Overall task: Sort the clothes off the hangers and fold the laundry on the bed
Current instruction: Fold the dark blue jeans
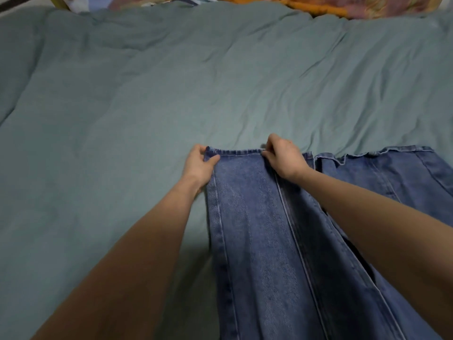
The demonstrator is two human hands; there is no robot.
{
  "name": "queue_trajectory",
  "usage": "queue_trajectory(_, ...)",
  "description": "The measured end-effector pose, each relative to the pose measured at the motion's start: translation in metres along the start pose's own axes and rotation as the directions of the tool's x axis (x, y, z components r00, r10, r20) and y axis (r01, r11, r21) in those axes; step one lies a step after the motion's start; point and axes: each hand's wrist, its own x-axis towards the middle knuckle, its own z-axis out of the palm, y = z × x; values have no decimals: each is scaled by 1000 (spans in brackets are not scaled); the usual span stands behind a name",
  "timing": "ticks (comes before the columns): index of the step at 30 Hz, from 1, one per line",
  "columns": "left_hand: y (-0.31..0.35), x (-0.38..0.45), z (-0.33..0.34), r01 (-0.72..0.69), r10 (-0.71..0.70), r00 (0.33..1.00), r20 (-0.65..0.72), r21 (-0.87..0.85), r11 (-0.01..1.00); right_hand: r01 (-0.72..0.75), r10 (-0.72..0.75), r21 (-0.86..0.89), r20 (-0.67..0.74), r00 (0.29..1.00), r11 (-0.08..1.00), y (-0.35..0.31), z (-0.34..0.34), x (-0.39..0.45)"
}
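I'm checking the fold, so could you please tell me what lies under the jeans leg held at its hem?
The held jeans leg lies on the teal bedsheet, both hands pinching its hem. The other leg lies beside it. Anything beneath the denim is covered.

Bed (147, 94) covered by wrinkled teal sheet, blue jeans (269, 229) lying flat on its near right part, patterned orange bedding (343, 6) along far edge

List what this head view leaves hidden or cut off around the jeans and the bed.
- Jeans: waist end cut off by the bottom edge.
- Second leg: partly hidden behind the right forearm, cut by the right edge.
- Patterned fabric: cut by the top edge; unidentifiable.
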Motion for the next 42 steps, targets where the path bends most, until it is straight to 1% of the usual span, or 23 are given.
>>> queue_trajectory(2,-6,-2,3,-118,143,987,-68,286,951,5,0,-118,38,999,993,5,1,-3)
queue_trajectory(4,-12,-8,7,-192,260,962,-80,476,858,66,-35,-293,107,994,954,11,-6,-4)
queue_trajectory(6,-12,-11,15,-203,288,957,-32,635,746,126,-87,-360,123,989,924,17,-14,-2)
queue_trajectory(8,-1,-11,26,-162,258,966,13,808,567,172,-137,-402,115,984,899,22,-13,-1)
queue_trajectory(9,8,-11,32,-123,241,971,0,859,496,187,-143,-420,133,981,888,24,-10,-2)
queue_trajectory(11,28,-13,43,-55,219,974,-50,892,448,217,-163,-361,176,971,907,28,-2,-7)
queue_trajectory(12,37,-14,49,-66,240,970,-47,895,440,220,-179,-284,162,970,933,32,-2,-10)
queue_trajectory(13,45,-14,57,-125,291,957,-8,892,435,209,-193,-195,96,976,958,39,-8,-13)
queue_trajectory(14,51,-15,66,-224,347,935,69,875,430,191,-194,-118,-23,981,975,48,-17,-15)
queue_trajectory(16,65,-20,88,-463,410,869,277,748,476,75,-85,-51,-257,963,996,79,-48,-20)
queue_trajectory(17,71,-25,101,-542,411,837,362,656,525,-18,-3,-64,-306,952,998,100,-66,-25)
queue_trajectory(19,80,-34,128,-598,375,798,471,545,588,-176,123,-190,-260,958,966,146,-99,-41)
queue_trajectory(21,83,-42,153,-590,331,794,510,515,622,-230,190,-294,-160,969,928,188,-120,-60)
queue_trajectory(24,89,-47,174,-567,333,807,488,482,668,-233,261,-340,36,965,911,225,-136,-77)
queue_trajectory(25,91,-48,179,-565,341,806,483,459,686,-233,271,-338,67,960,912,232,-139,-78)
queue_trajectory(28,98,-52,188,-545,293,769,568,343,765,-253,267,-317,-1,964,914,239,-143,-78)
queue_trajectory(30,100,-54,195,-448,183,757,627,294,844,-270,274,-324,-35,961,907,239,-142,-74)
queue_trajectory(32,99,-50,201,-346,117,801,587,295,890,-265,275,-362,-24,961,894,239,-138,-70)
queue_trajectory(35,91,-45,206,-363,182,880,438,376,852,-171,206,-494,17,978,852,238,-132,-66)
queue_trajectory(37,88,-47,209,-305,181,931,317,401,864,-121,159,-528,26,987,840,240,-135,-65)
queue_trajectory(39,84,-47,212,-236,141,959,247,414,879,-102,154,-468,74,985,878,245,-141,-63)
queue_trajectory(41,83,-46,216,-190,110,970,215,397,898,-105,174,-373,155,973,922,251,-147,-61)
queue_trajectory(42,84,-46,219,-179,107,973,204,376,909,-92,169,-368,183,968,925,251,-148,-62)
